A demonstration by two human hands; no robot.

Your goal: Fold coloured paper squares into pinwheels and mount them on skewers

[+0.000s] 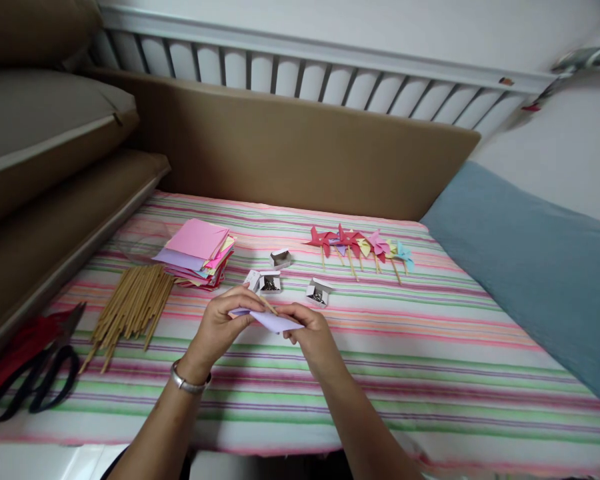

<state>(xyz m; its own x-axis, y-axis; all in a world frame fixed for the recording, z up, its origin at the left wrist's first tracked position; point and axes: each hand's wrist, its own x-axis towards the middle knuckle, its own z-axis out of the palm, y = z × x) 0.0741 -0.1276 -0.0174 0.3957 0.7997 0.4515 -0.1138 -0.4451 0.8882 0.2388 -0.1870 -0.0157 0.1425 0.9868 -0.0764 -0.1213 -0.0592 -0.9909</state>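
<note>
Both my hands meet over the striped cloth [430, 360], pinching a folded lilac paper [275, 322] with a thin wooden stick [266, 304] against it. My left hand [225, 327], with a silver watch on its wrist, grips the paper's left end and the stick. My right hand [313, 333] pinches the paper's right end. Just beyond the hands lie three small open boxes of metal pins [270, 283].
A stack of coloured paper squares [197, 252] and a bundle of wooden sticks [130, 310] lie to the left. Black scissors [40, 373] rest at the far left edge. A row of finished paper pinwheels [360, 247] lies behind. Brown cushions [45, 167] stand left, a blue pillow [540, 267] right.
</note>
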